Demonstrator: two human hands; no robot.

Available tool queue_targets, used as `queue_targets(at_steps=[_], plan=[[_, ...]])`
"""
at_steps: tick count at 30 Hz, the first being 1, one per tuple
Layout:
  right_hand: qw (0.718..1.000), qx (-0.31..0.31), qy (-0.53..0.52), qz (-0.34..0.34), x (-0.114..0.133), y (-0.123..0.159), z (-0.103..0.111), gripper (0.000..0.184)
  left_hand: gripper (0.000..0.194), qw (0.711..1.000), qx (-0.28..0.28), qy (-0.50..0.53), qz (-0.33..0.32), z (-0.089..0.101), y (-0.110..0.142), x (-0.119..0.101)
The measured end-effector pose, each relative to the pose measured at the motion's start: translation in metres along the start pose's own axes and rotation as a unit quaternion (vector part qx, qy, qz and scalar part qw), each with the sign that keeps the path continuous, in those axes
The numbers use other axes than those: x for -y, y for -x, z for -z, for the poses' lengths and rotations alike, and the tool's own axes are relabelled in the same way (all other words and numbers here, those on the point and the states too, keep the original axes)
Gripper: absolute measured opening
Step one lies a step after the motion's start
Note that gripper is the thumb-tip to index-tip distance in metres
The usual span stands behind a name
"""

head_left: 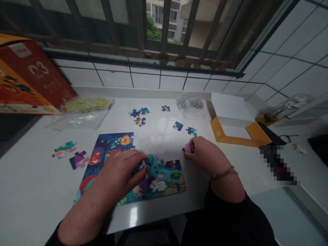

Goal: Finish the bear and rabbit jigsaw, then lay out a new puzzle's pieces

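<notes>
Blue, teal and purple run across the partly joined jigsaw [159, 184], which lies flat on the white table [36, 164] in front of the person, a white rabbit and orange plants showing near its lower right corner. Its left side and lower band are built up; the upper right of the picture is bare table. The left hand [125, 167] lies over the middle of the jigsaw, thumb and forefinger apart; whether its other fingers press on anything I cannot tell. Just off the jigsaw's right edge, the right hand [205, 152] pinches a pink-purple piece [189, 148] between thumb and fingers, and a thin bracelet [224, 173] circles that wrist.

Around them lie loose pieces: a purple one [79, 159] and a teal-and-pink cluster [64, 149] to the left, a small group [139, 121] beyond the jigsaw, a single piece [165, 108] farther back, and two more [177, 126] near the right hand.

Farther out, a clear bag with yellow-green contents [88, 106] sits before a large red and orange box [51, 68]. Another clear bag [191, 104] lies near an opened orange box [234, 140] with its white lid raised. White tiles [146, 80] and a barred window [166, 20] stand behind.
</notes>
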State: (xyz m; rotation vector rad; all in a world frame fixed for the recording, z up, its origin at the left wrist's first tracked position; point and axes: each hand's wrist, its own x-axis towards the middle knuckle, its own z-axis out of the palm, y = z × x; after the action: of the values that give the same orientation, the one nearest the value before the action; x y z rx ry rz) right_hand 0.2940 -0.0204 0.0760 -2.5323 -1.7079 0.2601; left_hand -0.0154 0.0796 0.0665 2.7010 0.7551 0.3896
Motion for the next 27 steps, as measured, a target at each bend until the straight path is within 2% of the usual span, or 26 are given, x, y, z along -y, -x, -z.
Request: queue_targets(at_steps=[8,12,18,20,24,27], plan=[[0.991,-0.118,-0.042,-0.054,-0.009,-0.011,-0.008,0.024,0.026,1.000,-0.007,-0.004,-0.006,0.000,0.003,0.001],[0.980,-0.158,-0.105,-0.067,-0.009,-0.014,-0.008,0.027,0.024,1.000,-0.003,0.003,-0.002,0.000,0.002,0.001],[0.963,-0.111,-0.246,-0.015,0.000,-0.015,-0.006,0.029,0.028,1.000,0.008,-0.015,-0.010,-0.001,0.002,0.002],[0.964,-0.114,-0.241,0.007,0.003,-0.014,-0.006,0.029,0.031,0.999,0.021,-0.025,-0.007,-0.002,0.002,0.002],[0.970,-0.077,-0.230,0.021,0.002,-0.014,-0.008,0.012,0.029,0.999,0.041,-0.023,-0.005,-0.003,0.000,0.001],[0.974,-0.072,-0.216,0.022,-0.001,-0.016,-0.010,0.008,0.026,0.999,0.047,-0.022,-0.006,-0.003,-0.001,0.001]])
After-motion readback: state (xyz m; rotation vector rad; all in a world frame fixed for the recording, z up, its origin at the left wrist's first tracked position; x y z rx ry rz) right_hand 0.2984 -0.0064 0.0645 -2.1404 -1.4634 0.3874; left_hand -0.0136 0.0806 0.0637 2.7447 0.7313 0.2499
